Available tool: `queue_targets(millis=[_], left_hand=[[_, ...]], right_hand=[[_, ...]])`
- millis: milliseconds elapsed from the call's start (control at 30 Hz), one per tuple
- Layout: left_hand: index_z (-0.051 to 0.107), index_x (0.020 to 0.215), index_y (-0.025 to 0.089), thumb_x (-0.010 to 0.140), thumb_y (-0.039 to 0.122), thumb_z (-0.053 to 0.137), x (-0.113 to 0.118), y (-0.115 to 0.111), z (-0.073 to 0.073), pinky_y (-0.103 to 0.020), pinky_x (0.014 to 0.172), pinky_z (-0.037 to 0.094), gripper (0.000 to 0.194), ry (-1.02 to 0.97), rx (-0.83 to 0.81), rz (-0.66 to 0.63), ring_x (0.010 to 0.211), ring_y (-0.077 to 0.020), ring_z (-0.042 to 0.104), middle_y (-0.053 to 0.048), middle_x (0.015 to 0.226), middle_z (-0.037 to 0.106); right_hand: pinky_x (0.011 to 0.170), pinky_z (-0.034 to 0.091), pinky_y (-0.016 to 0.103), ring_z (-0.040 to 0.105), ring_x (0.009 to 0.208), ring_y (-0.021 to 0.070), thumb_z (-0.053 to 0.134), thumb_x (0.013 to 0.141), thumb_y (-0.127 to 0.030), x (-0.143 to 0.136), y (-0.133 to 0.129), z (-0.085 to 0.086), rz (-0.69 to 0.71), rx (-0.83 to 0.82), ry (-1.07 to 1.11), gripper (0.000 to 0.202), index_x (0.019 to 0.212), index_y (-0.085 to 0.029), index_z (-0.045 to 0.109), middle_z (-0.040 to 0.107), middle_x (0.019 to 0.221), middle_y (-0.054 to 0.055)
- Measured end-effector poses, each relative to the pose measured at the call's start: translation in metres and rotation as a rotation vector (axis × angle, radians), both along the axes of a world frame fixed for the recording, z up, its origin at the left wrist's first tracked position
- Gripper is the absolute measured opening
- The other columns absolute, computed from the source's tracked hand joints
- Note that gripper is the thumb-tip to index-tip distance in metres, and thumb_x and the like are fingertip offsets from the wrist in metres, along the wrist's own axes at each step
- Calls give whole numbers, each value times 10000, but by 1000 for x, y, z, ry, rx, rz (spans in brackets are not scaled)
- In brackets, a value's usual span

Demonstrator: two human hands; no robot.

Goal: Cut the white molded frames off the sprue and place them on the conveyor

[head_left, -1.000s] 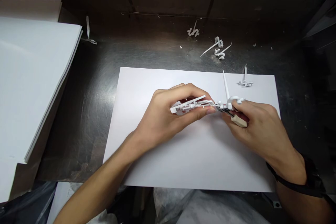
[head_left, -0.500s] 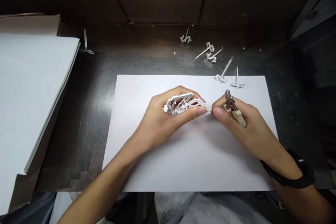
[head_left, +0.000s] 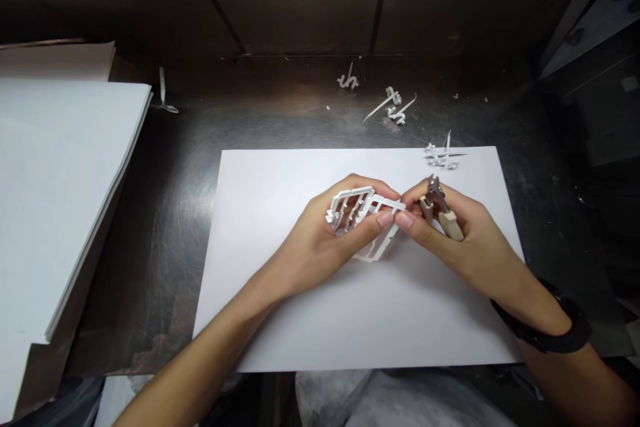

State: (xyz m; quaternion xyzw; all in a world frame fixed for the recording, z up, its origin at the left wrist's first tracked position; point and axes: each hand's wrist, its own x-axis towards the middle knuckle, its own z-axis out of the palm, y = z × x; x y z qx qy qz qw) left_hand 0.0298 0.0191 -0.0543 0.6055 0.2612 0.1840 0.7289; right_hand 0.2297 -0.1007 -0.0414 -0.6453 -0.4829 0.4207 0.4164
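My left hand is closed round white plastic frames with thin crossbars, above a white sheet. Part of the frames hangs below my left thumb, and the left fingers hide some of them. At their right end, the thumb and forefinger of my right hand pinch the edge, close to my left thumb. Small side cutters with cream handles rest in that same right hand, jaws pointing up and away. Whether the two frames are joined I cannot tell.
The white sheet lies on a dark metal bench. White plastic offcuts are scattered behind it, and others lie at its far right edge. A paper stack stands at the left, a metal wall behind.
The white frames have turned, so one now hangs lower and shows more fully. My right fingers have come left onto its edge. A stick-like offcut now lies against another at the sheet's far edge.
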Motion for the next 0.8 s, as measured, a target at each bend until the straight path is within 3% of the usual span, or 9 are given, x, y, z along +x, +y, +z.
queue_targets(millis=[267,433,600,700,800], left_hand=[[691,1187,248,875,318,932,2,0,-2,-203,562,429,400,11,-44,29,653,-96,543,19,910,674],[710,1199,243,868,331,941,3,-1,-1,-194,656,514,413,5,-109,23,741,-112,633,14,926,714],[674,1382,229,1075,647,581,6,-2,2,-312,876,634,526,0,-470,57,1022,-222,778,-103,1222,792],[686,1378,205,1069,758,440,8,-1,2,-366,952,643,680,-1,-623,66,1124,-264,780,-151,1340,772],[693,1405,223,1035,825,393,7,0,1,-386,924,656,768,-5,-688,6,1106,-279,788,-157,1342,775]], right_hand=[[681,430,269,527,765,169,708,1139,-320,1,-1,0,24,12,15,158,1010,-246,656,539,856,-23],[640,384,293,497,718,165,716,1135,-327,1,-1,1,11,20,8,172,996,-248,653,533,828,-29],[641,360,335,450,684,188,667,1153,-331,7,-2,0,-73,52,-2,187,984,-251,663,499,797,-18],[668,358,348,490,745,208,656,1153,-340,14,-1,-2,-98,41,1,209,967,-246,654,521,838,-1],[701,371,354,522,791,220,653,1154,-368,19,0,-5,-113,43,-10,219,972,-246,643,541,870,5]])
